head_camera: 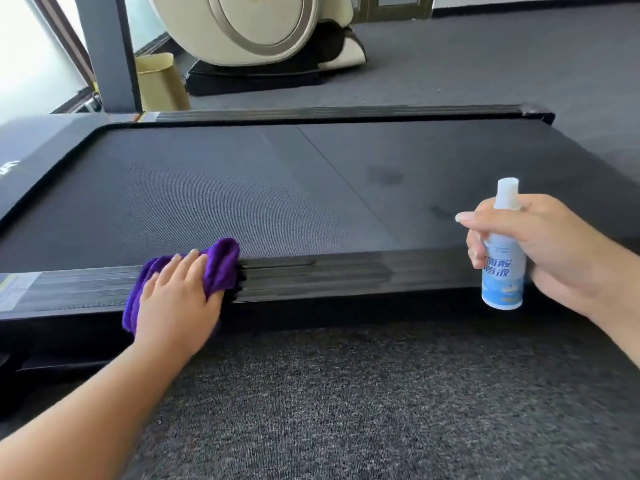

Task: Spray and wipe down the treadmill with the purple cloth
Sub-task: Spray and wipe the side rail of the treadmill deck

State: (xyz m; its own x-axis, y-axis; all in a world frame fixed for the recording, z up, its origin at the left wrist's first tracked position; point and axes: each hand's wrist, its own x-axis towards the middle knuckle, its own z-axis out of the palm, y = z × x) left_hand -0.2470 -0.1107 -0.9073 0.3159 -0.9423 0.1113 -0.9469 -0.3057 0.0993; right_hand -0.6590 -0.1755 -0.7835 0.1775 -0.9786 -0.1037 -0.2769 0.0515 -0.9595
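Left hand [178, 299] is pressing the bunched purple microfibre cloth [221, 265] with fingers spread flat onto the black ribbed side rail [311, 275] of the treadmill. The rail's long axis is running rightward from that grip, wet streaks just beside it. Right hand [540, 244] is curling around the upright white-and-blue plastic spray bottle [504, 268], well apart.

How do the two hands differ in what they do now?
The left hand presses flat, fingers straight, on the purple cloth on the treadmill's near side rail. The right hand curls round the spray bottle, held upright in the air beside the rail. Both are bare.
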